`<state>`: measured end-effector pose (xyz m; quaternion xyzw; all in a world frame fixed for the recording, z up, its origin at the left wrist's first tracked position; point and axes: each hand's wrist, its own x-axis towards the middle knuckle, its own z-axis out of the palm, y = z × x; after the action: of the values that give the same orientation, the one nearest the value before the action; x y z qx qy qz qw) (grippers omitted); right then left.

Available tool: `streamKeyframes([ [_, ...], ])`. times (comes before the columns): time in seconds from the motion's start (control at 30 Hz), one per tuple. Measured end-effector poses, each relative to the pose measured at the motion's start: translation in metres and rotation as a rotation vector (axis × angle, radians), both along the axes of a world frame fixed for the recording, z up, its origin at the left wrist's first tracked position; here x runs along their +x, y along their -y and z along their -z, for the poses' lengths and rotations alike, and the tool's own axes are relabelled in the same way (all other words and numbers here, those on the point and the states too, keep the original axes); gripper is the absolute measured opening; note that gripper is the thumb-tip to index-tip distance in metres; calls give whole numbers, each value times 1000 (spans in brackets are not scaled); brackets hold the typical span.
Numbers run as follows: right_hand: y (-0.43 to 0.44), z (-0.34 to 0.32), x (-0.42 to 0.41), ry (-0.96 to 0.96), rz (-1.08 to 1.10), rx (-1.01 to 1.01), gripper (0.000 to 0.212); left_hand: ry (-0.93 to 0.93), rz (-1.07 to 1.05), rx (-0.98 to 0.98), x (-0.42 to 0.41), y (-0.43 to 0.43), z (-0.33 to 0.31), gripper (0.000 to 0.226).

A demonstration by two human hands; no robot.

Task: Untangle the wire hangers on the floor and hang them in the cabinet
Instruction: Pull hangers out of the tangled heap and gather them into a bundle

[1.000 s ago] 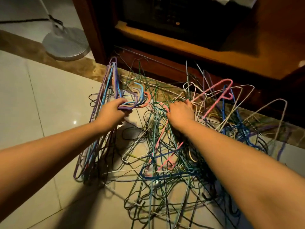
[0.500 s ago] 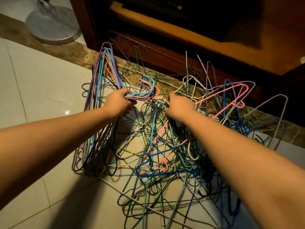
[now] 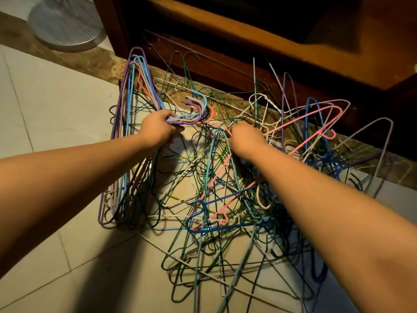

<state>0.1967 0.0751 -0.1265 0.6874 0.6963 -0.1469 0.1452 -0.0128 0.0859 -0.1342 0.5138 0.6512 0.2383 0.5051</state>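
The left hand [image 3: 158, 128] was closed round the necks of a bundle [image 3: 126, 132] of coloured hangers, with the fingers curled tight just below the stacked hooks, which were pointed to the right. The bundle's frames were stood on edge at the left of the heap, running from near to far. The right hand [image 3: 246, 140] was pushed knuckles-up into the top of the tangle [image 3: 225, 199] — its fingertips were hidden among the wires, so it could not be told whether a wire was pinched or merely touched. The hangers were judged to be light, thin and springy: stiff enough to keep their shape, yet easily bent if forced, with open hooks likely to snag on every neighbouring loop. Each was thought best taken at the twisted neck under the hook, where the wire is doubled, and threaded out along its own plane rather than tugged. A pink hanger [image 3: 316, 123] was propped up just right of the right hand, seemingly among the freer ones. The tangle was spread over the tiled floor [image 3: 56, 109], its far edge against the foot of the wooden cabinet [image 3: 225, 53] — no hanger could be seen hung inside. A round fan base [image 3: 65, 26] was set at the far left.
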Motion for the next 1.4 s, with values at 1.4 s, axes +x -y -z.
streamKeyframes([
  [1.4,137,-52,37,-497,507,331,76,-125,116,226,5,119,-92,14],
])
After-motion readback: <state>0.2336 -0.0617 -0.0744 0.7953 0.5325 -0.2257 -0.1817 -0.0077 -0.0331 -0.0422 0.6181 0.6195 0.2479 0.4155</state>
